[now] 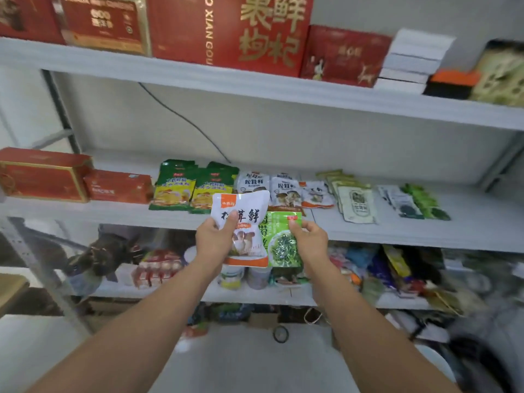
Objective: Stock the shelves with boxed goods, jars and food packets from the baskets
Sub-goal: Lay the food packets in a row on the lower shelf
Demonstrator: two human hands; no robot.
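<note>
left grip (pixel 215 236): closed round one white packet (pixel 246 205) with mushrooms printed on it, thumb on the front, fingers tucked behind

right grip (pixel 309 239): pinching one green packet (pixel 283 245) at its right edge, thumb in front

the two packets: side by side between the grips, white one overlapping the green one's left edge, both held up in front of the middle shelf (pixel 397 231), not on it

just past the left grip: two piles of green-and-yellow packets (pixel 173 188) lying on that shelf

just past both grips: three white mushroom packets (pixel 285 188) showing on top, same look as the held one

past and right of the right grip: a fanned row of pale olive packets (pixel 354 199), then dark green ones (pixel 419 199), too blurry to count

far left of the left grip: two red boxes (pixel 42 174) side by side

under the grips: two jars (pixel 231 276) on the shelf below, pretty blurry

above the grips: four red boxes along the top shelf (pixel 198 72)
</note>
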